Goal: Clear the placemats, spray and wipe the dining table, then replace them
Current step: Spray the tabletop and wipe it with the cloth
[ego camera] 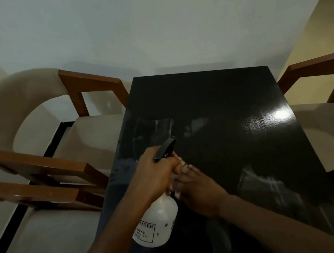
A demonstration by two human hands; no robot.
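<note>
Left hand clenched round the neck of the white spray bottle, lower centre of frame, nozzle pointing up-frame. Right hand has fingertips at the same neck; blurred, cannot tell whether it grips. Black dining table beneath, pale streaks centre and lower right. Chair at left.

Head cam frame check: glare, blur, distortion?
Head view: dim overall; one hard glare spot near the right edge of the glossy black table, fainter streaky reflections mid-table and lower right. Head view: right hand blurred at the fingers beside the spray bottle; left hand sharper. Head view: wide-angle bends the chairs at the edges.
</note>
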